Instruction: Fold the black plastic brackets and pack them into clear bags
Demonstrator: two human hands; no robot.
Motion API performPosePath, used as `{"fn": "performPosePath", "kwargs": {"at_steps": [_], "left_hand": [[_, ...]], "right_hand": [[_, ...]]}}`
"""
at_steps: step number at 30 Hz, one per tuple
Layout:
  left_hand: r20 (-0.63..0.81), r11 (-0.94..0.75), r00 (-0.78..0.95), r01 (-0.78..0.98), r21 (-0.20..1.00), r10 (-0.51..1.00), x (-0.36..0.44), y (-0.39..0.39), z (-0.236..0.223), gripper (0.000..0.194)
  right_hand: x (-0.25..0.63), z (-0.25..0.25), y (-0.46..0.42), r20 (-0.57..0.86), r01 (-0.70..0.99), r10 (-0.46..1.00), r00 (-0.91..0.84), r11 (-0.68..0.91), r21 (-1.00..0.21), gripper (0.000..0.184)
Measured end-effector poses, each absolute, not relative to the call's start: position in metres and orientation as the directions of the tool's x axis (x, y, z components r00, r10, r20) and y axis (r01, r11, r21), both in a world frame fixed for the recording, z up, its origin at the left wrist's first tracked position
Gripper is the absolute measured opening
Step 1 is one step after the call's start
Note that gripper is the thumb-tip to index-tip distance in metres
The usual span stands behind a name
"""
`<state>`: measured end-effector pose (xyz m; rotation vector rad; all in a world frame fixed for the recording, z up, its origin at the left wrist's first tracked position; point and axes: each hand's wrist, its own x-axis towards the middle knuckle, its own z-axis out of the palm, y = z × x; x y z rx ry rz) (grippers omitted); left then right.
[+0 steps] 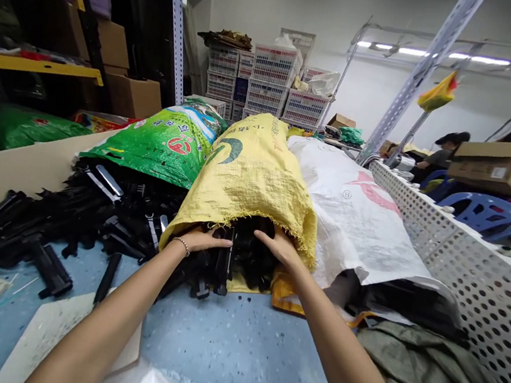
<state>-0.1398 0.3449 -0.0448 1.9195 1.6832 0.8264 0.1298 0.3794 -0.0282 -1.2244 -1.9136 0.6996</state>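
Note:
A yellow woven sack (257, 179) lies on its side with its frayed mouth towards me, and black plastic parts (251, 254) fill the opening. My left hand (204, 239) reaches into the left side of the mouth, its thumb stretched across the black parts and its other fingers mostly hidden. At the right side of the mouth is my right hand (280, 246), thumb pointing inward, apart from the left one, the other fingers covered by the sack. Both hands look open. Some black parts stick out of the sack onto the blue tabletop (233, 347).
Left of the sack, a green sack (158, 140) lies behind a heap of black parts (104, 215). A white sack (349, 204) lies to the right, beside a perforated white panel (476, 273). Grey cloth (429, 374) is at front right. A person holds a cardboard box (497, 165).

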Motion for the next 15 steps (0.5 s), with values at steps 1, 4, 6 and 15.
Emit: {"fn": "performPosePath", "kwargs": {"at_steps": [1,4,6,15], "left_hand": [[0.125,-0.154,0.094,0.725,0.671,0.988,-0.140,0.338,-0.044,0.074],[0.101,-0.187,0.160,0.746,0.639,0.982,-0.135,0.318,-0.041,0.073],[0.106,-0.215,0.190,0.761,0.612,0.976,-0.130,0.304,-0.038,0.070],[0.212,-0.268,0.197,0.881,0.391,0.957,-0.111,0.254,-0.039,0.042]], "right_hand": [[0.131,-0.031,0.367,0.267,0.553,0.935,-0.231,0.352,-0.755,0.058],[0.137,-0.046,0.330,0.243,0.638,0.962,-0.126,0.266,-0.722,0.068],[0.141,-0.060,0.307,0.278,0.659,0.959,-0.058,0.246,-0.710,0.069],[0.150,-0.097,0.215,0.155,0.363,0.987,0.039,0.131,-0.923,0.054]]}}
